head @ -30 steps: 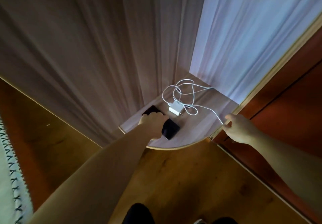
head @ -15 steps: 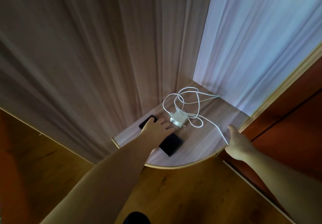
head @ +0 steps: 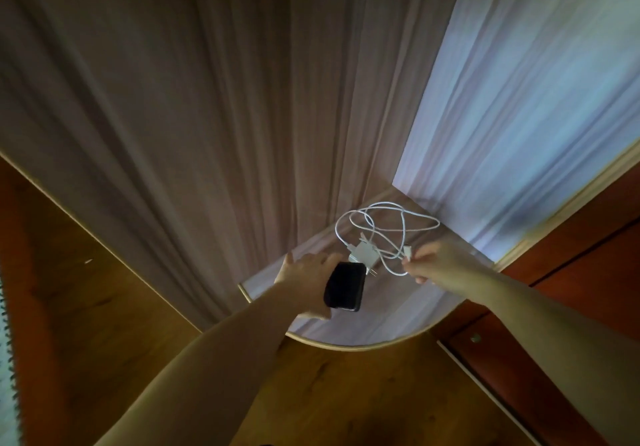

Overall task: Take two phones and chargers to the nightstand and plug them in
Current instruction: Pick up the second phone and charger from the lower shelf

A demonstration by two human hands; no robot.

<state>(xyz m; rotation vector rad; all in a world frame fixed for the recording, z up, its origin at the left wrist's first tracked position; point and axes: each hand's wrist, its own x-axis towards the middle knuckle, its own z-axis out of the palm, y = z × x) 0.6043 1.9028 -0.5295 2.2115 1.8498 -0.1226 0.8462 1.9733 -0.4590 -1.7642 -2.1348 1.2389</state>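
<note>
Phone [head: 344, 286] is gripped by left hand [head: 304, 281] at frame centre; right hand [head: 438, 260] pinches the cable plug [head: 408, 250], probably to join them.

A black phone [head: 345, 286], screen dark, is held tilted above the rounded nightstand [head: 363, 336]; beside it lies a white charger [head: 364, 253], its looped cable [head: 388, 223] trailing toward the back corner.

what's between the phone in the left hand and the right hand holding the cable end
In the head view, the white charger plug and loops of its white cable lie on the nightstand between the phone and the right hand.
</note>
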